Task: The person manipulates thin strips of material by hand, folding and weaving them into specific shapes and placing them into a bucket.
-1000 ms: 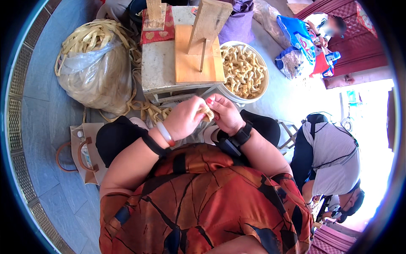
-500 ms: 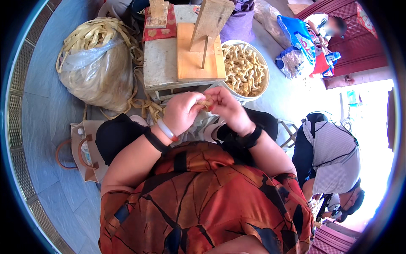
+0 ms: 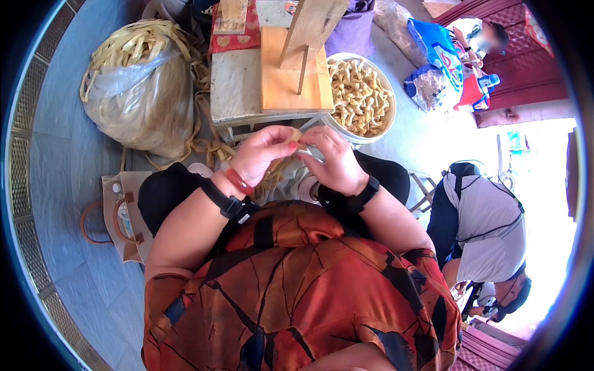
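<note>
My left hand (image 3: 263, 154) and my right hand (image 3: 332, 162) meet above my lap, just in front of a low table. Between the fingertips is a small pale yellow strip piece (image 3: 296, 135), mostly hidden by the fingers. The left thumb and fingers pinch it; the right fingers curl against its other side. Beyond my right hand stands a white tub (image 3: 391, 123) heaped with pale yellow knotted pieces (image 3: 362, 99). Long strips of similar colour (image 3: 213, 146) trail down by the table's left leg.
The table (image 3: 235, 93) bears a wooden stand (image 3: 278, 93) with an upright board and rod. A plastic sack of strips (image 3: 142, 105) sits left, above a beige handbag (image 3: 133, 185). At right, a person (image 3: 489, 222) bends over; another (image 3: 473, 37) sits behind blue bags (image 3: 433, 46).
My left wrist has turned, bringing the red part of the bangle and the watch face up. My right fingers have shifted and the thumb has come down. The view has tilted slightly.
</note>
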Tool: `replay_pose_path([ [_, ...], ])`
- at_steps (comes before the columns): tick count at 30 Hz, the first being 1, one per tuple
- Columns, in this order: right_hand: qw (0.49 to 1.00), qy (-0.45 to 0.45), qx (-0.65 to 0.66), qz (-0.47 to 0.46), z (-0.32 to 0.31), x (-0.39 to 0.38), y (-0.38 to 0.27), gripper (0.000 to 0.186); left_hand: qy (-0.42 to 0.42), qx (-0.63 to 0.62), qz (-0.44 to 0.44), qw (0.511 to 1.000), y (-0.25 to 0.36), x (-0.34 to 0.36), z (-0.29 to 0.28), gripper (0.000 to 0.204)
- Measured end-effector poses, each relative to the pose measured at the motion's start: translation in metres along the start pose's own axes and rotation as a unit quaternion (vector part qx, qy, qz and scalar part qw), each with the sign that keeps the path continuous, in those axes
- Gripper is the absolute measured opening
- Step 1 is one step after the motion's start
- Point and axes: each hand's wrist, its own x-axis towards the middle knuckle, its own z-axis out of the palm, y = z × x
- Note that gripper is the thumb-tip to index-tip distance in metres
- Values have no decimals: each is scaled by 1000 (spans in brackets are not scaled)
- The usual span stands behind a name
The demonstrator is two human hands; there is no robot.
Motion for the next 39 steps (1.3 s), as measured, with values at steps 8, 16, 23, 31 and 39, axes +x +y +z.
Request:
replay_pose_path([
  [8,920,-133,239,280,-13,9,-8,16,31,227,145,962,5,-4,10,23],
  [16,930,-160,217,248,-21,2,-25,21,163,473,288,817,35,-6,11,21],
  [23,989,-127,73,16,-12,15,-34,13,88,556,336,755,24,-10,32,12],
  [31,997,-16,32,70,-30,9,3,11,25,497,25,867,48,3,-3,22],
  [39,993,95,-60,41,-27,68,51,7,181,542,202,795,77,58,7,23],
])
